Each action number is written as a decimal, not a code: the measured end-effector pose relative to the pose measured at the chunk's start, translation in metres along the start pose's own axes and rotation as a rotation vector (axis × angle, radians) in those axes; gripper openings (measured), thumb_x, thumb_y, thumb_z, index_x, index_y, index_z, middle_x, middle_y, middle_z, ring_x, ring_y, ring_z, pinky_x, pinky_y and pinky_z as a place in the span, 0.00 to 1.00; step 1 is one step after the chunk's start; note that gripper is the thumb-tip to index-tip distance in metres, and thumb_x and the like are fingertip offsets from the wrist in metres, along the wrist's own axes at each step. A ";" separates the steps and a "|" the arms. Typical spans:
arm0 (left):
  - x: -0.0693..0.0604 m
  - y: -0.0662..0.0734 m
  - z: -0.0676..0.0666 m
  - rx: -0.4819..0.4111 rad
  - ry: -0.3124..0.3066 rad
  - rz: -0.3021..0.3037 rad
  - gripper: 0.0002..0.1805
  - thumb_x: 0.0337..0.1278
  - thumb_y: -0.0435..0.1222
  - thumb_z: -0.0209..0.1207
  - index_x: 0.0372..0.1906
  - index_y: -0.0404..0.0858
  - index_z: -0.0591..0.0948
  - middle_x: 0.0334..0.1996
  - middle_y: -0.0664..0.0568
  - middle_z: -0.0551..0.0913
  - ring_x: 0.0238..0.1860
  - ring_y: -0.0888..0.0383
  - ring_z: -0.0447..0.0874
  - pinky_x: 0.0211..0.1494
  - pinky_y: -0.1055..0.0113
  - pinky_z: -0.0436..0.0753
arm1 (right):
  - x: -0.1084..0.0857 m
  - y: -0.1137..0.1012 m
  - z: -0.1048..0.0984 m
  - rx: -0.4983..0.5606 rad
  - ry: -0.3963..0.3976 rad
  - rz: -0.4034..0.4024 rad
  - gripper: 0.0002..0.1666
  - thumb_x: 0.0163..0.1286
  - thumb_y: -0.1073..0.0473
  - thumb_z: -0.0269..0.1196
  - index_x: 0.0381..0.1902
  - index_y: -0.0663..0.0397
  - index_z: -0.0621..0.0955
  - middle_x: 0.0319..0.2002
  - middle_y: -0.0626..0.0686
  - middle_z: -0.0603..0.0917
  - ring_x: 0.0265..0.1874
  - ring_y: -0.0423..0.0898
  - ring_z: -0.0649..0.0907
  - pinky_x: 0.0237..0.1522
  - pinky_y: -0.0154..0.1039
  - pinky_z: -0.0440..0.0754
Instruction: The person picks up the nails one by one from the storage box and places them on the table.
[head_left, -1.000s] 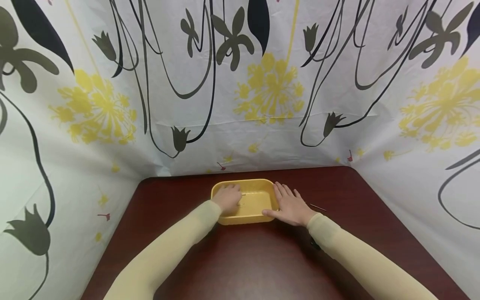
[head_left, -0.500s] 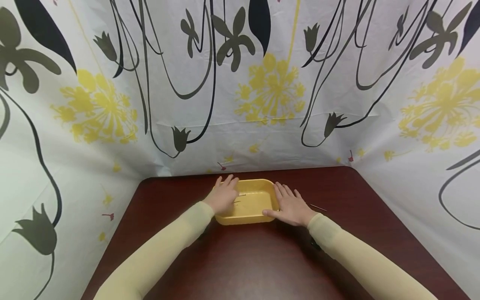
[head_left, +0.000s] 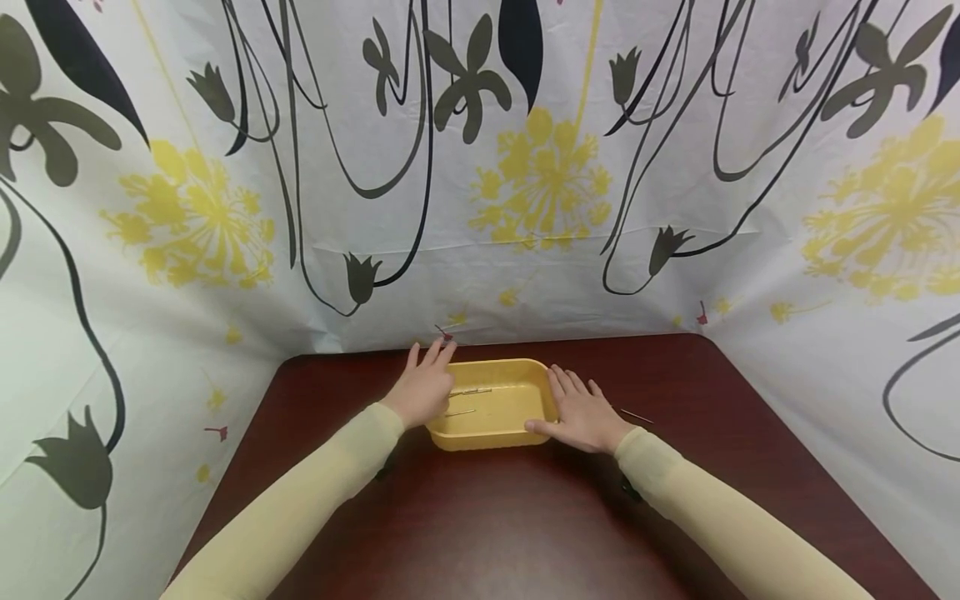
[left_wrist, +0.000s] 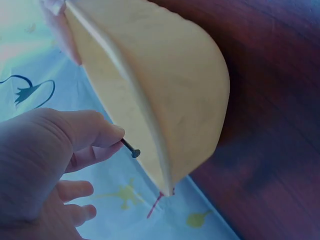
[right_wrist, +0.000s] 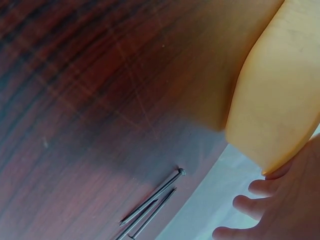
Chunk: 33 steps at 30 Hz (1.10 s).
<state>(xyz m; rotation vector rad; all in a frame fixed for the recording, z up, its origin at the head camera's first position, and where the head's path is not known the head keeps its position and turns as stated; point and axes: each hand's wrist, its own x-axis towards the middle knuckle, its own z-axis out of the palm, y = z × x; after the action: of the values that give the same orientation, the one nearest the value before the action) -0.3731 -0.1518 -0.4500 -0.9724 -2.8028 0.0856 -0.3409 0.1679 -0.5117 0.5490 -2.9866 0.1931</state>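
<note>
Rests the straight-fingered right hand (head_left: pixel 585 417) against the right end of the tray (head_left: pixel 491 439). Clamps a nail (left_wrist: pixel 130 148) in the left grip (head_left: pixel 420 393) by the left end, pointing its head toward the rim. Has other nails (head_left: pixel 474 391) lying lengthwise inside, near the far edge of the bench (head_left: pixel 487 517).

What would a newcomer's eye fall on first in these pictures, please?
Probably the white cloth, with its big yellow and dark flower prints, behind the dark red table. Next, perhaps, the yellow tray near the table's far edge, the right hand at its right end. The left wrist view shows the left hand pinching a nail.
</note>
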 end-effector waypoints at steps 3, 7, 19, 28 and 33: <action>-0.005 -0.007 -0.006 -0.001 0.016 -0.015 0.18 0.60 0.31 0.59 0.17 0.51 0.76 0.78 0.41 0.54 0.79 0.39 0.42 0.73 0.33 0.45 | 0.001 0.000 0.000 0.000 -0.005 0.003 0.73 0.57 0.09 0.39 0.80 0.61 0.50 0.79 0.60 0.51 0.76 0.61 0.57 0.68 0.69 0.55; -0.010 -0.015 -0.011 0.004 0.018 -0.033 0.13 0.61 0.31 0.61 0.22 0.49 0.81 0.79 0.40 0.53 0.79 0.38 0.41 0.73 0.32 0.43 | 0.000 0.000 -0.001 0.005 -0.008 0.003 0.73 0.57 0.09 0.39 0.80 0.61 0.50 0.80 0.60 0.50 0.76 0.61 0.57 0.68 0.69 0.55; -0.036 -0.048 -0.003 0.012 0.024 -0.074 0.04 0.57 0.36 0.68 0.30 0.46 0.84 0.77 0.36 0.55 0.77 0.34 0.45 0.71 0.29 0.46 | 0.000 0.000 0.001 0.015 -0.003 -0.001 0.73 0.58 0.10 0.40 0.81 0.60 0.49 0.80 0.59 0.49 0.76 0.60 0.56 0.68 0.69 0.55; -0.061 -0.070 0.009 0.005 -0.002 -0.117 0.06 0.53 0.34 0.70 0.27 0.45 0.83 0.75 0.33 0.58 0.76 0.32 0.47 0.68 0.26 0.48 | -0.001 0.000 -0.002 0.012 -0.012 0.000 0.73 0.57 0.10 0.40 0.80 0.61 0.50 0.80 0.59 0.50 0.76 0.61 0.57 0.68 0.69 0.56; -0.072 -0.084 0.019 -0.006 -0.014 -0.126 0.07 0.54 0.33 0.69 0.26 0.46 0.83 0.75 0.32 0.59 0.76 0.31 0.45 0.68 0.26 0.47 | -0.001 -0.001 -0.003 0.006 -0.020 -0.005 0.73 0.57 0.10 0.40 0.80 0.60 0.50 0.80 0.60 0.51 0.76 0.61 0.57 0.68 0.69 0.56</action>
<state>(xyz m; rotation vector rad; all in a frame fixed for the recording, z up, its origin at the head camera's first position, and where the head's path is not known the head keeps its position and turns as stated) -0.3718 -0.2623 -0.4697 -0.7969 -2.8703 0.0676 -0.3394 0.1677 -0.5087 0.5620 -3.0045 0.1978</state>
